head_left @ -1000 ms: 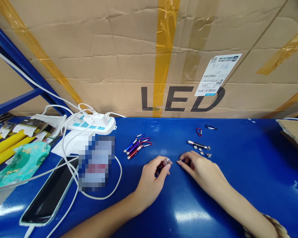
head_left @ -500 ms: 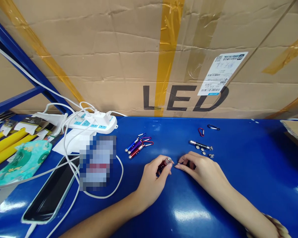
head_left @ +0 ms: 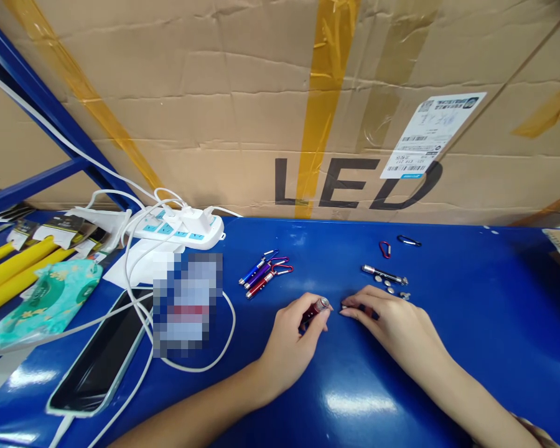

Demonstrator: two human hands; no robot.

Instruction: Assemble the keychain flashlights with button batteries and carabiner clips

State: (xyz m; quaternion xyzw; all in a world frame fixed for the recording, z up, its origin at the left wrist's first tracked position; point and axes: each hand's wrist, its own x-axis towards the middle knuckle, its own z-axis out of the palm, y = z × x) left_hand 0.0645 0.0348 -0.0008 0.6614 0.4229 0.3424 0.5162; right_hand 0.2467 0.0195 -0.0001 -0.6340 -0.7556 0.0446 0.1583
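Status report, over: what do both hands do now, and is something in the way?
Left hand shut on red torch. Right hand beside its tip, grip unclear. Button cells close behind right hand.

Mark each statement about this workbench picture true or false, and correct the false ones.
1. The left hand holds a small red flashlight. True.
2. The power strip lies to the right of the right hand. False: it lies far to the left, at the back of the table.
3. A silver flashlight lies on the table just beyond the right hand. True.
4. The phone rests on top of the cardboard box. False: it lies flat on the table, at the front left.
5. The cardboard box bears the letters LED. True.
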